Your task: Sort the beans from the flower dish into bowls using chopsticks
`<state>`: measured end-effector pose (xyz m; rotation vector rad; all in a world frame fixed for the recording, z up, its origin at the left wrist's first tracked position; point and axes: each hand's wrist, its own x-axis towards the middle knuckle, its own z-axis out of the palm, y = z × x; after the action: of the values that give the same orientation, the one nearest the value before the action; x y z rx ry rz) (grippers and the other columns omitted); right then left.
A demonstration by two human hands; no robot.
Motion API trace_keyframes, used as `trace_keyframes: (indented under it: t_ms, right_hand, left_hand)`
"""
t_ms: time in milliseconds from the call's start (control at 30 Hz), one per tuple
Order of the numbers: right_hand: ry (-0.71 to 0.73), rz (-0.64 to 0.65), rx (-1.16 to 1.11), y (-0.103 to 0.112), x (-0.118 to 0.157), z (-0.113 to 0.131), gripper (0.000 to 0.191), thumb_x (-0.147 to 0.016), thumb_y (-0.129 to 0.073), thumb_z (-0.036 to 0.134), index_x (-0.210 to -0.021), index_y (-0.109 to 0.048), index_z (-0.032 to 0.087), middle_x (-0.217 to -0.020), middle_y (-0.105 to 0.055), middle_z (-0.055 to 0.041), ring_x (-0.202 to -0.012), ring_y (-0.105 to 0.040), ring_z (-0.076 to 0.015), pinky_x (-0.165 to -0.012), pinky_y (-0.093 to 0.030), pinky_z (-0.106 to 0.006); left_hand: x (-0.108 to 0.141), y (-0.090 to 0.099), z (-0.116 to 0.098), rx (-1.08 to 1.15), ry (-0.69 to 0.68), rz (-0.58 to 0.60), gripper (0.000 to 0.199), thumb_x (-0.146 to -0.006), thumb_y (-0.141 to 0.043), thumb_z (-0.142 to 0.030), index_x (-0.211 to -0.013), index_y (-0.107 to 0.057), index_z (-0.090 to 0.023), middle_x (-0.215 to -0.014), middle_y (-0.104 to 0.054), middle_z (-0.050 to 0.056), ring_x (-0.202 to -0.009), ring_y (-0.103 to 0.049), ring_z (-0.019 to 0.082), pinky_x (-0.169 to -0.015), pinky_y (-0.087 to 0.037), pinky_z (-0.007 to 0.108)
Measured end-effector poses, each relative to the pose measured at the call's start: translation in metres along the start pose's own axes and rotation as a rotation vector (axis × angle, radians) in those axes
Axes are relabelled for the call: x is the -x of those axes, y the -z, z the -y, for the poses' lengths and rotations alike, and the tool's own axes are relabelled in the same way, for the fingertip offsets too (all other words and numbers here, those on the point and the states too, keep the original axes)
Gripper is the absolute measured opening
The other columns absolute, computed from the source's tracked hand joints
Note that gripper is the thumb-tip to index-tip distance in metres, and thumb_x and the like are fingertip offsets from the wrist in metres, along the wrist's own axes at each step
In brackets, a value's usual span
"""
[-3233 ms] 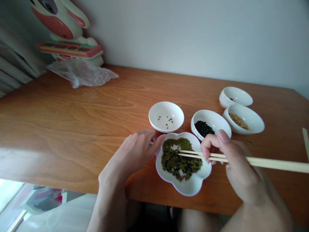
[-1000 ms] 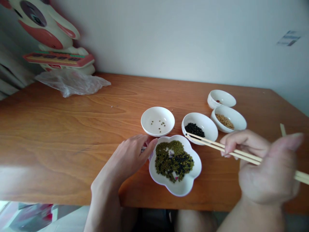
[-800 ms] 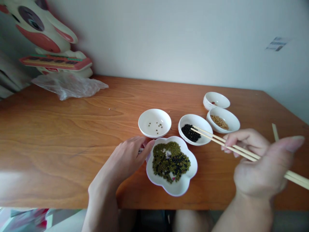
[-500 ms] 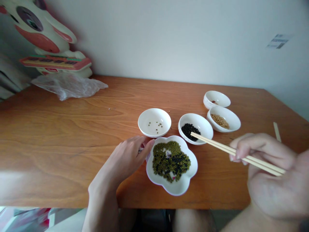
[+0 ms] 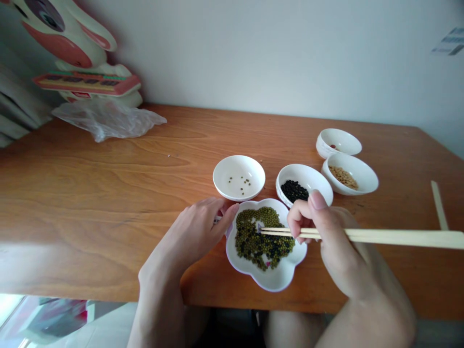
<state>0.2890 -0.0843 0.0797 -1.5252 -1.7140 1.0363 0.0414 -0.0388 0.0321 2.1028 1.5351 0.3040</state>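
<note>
My left hand [image 5: 194, 234] grips the upper left edge of a white flower-shaped bowl [image 5: 277, 282] with a lilac rim, thumb over the rim. Green mung beans [image 5: 266, 215] mixed with black beans lie in it. In my right hand [image 5: 342, 249] is a pair of pale wooden chopsticks [image 5: 395, 236], held almost level. Their tips are close together over the mixed beans; whether a bean is between them I cannot tell. Behind stands a white bowl [image 5: 250, 169] with several green beans. To its right, another white bowl [image 5: 321, 182] holds black beans, partly hidden by my right hand.
Farther right are a bowl of tan beans [image 5: 366, 176] and a bowl with a few reddish pieces [image 5: 350, 141]. A pale strip [image 5: 440, 205] lies at the right of the wooden table [image 5: 90, 208]. A clear plastic bag [image 5: 116, 121] and a cow-shaped toy [image 5: 87, 84] occupy the back left.
My right hand has moved left, carrying the chopstick tips from the black-bean bowl to over the flower-shaped bowl. My left hand keeps its hold. The view has shifted slightly.
</note>
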Motion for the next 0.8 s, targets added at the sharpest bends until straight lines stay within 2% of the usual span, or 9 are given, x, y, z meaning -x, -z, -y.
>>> trace_keyframes:
  t_ms: [567,800]
  right_hand:
    - [-0.061,-0.004,0.034,0.0043,0.0036,-0.002,0.067,-0.107,-0.02,0.07,-0.071,-0.053,0.023,-0.065,-0.053,-0.0013,-0.066,-0.052,-0.0183,-0.067,-0.036,-0.036]
    - [-0.037,-0.008,0.052,0.0026,0.0007,-0.0028,0.064,-0.108,-0.023,0.067,-0.072,-0.052,0.023,-0.064,-0.052,0.0001,-0.066,-0.051,-0.0173,-0.068,-0.035,-0.035]
  left_hand:
    - [0.0006,-0.002,0.0024,-0.017,0.006,-0.01,0.049,-0.11,-0.036,-0.056,-0.089,-0.064,-0.023,-0.09,-0.074,0.005,-0.071,-0.065,0.019,-0.065,-0.038,0.03]
    - [0.0004,-0.0017,0.001,-0.027,0.008,-0.008,0.048,-0.11,-0.036,-0.055,-0.089,-0.064,-0.023,-0.088,-0.073,0.004,-0.07,-0.064,0.019,-0.064,-0.037,0.03]
